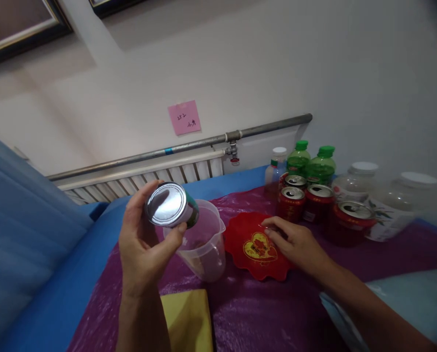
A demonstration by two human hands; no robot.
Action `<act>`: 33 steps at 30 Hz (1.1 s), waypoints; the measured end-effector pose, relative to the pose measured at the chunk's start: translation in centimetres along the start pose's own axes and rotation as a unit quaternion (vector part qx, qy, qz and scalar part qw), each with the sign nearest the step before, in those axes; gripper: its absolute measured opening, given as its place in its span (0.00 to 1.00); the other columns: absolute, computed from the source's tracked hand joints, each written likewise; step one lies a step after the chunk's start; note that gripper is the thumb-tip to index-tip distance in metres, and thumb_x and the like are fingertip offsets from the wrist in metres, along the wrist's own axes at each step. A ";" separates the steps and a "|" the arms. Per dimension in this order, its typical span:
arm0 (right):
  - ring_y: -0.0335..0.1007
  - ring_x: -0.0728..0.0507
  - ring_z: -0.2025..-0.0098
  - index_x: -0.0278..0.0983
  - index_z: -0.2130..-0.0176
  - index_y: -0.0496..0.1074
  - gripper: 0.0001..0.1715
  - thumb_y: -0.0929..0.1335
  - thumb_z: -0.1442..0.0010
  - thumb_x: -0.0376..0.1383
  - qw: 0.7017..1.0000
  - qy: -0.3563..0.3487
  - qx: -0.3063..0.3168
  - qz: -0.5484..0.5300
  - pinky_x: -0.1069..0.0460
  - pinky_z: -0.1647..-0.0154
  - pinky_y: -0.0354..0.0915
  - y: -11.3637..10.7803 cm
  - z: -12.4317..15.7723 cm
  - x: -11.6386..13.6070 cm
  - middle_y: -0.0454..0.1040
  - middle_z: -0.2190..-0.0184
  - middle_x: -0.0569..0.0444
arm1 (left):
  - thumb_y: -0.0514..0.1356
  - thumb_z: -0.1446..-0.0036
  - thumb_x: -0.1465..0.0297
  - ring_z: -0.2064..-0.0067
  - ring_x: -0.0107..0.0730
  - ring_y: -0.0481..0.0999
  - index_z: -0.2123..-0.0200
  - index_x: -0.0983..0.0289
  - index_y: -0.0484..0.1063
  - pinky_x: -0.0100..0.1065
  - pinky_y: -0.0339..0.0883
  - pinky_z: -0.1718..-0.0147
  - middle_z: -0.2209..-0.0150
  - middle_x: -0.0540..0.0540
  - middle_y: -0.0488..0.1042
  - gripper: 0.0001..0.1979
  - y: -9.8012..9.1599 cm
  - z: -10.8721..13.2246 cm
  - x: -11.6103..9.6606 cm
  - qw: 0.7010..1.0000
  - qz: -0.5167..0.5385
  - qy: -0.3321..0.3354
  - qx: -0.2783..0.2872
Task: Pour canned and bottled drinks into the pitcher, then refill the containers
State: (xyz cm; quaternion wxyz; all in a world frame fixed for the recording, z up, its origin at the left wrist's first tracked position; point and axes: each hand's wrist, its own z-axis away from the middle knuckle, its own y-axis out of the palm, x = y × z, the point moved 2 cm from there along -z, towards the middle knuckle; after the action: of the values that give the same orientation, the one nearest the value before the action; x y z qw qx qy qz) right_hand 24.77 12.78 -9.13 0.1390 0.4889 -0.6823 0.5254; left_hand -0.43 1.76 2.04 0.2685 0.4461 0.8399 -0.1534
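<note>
My left hand [145, 239] is wrapped round a tin can [167, 204] with a teal label. The can is tilted, its shiny metal end facing me, and it is held above and in front of the clear plastic jug [204, 259]. The can's far end is hidden. Over the right side of a red scalloped plate [240, 244] with gold hearts hovers my right hand [295, 244]. Its fingers are curled and pinched together; whatever they hold, if anything, is too small to make out.
Several red drink cans [292, 205], green-capped bottles [321, 166] and white-lidded jars [390, 210] stand at the right. A yellow cloth [189, 318] lies in front on the purple sheet [248, 313]. Pale blue material [416, 298] is at the lower right; a radiator [182, 172] runs behind.
</note>
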 end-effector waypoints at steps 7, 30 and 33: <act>0.74 0.45 0.72 0.40 0.66 0.72 0.10 0.62 0.43 0.39 1.000 -0.006 -0.002 -0.002 0.52 0.70 0.67 0.0 0.0 0.0 0.79 0.72 0.55 | 0.71 0.58 0.76 0.45 0.41 0.71 0.45 0.54 0.70 0.39 0.67 0.46 0.46 0.53 0.72 0.34 -0.7 -0.2 0.3 0.999 -0.021 -0.042 -0.010; 0.74 0.45 0.72 0.40 0.66 0.72 0.12 0.62 0.43 0.41 1.000 0.001 0.002 -0.001 0.52 0.71 0.68 0.0 0.0 -0.1 0.78 0.72 0.54 | 0.70 0.59 0.65 0.60 0.29 0.72 0.54 0.59 0.77 0.27 0.67 0.64 0.61 0.51 0.73 0.25 -3.3 -1.7 3.0 0.939 -0.014 -0.302 -0.163; 0.75 0.44 0.71 0.40 0.66 0.72 0.13 0.62 0.44 0.42 1.000 0.002 0.005 0.005 0.51 0.70 0.68 0.0 -0.1 -0.1 0.79 0.71 0.54 | 0.68 0.58 0.71 0.66 0.24 0.71 0.66 0.63 0.76 0.22 0.65 0.71 0.67 0.48 0.73 0.12 -3.5 -2.3 4.6 0.901 0.181 -0.323 -0.227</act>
State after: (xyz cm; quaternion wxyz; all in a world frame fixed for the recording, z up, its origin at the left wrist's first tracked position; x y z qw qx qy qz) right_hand 24.77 12.89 -9.16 0.1351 0.4856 -0.6815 0.5306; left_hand -6.13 4.02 1.22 0.6421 0.4433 0.6240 -0.0431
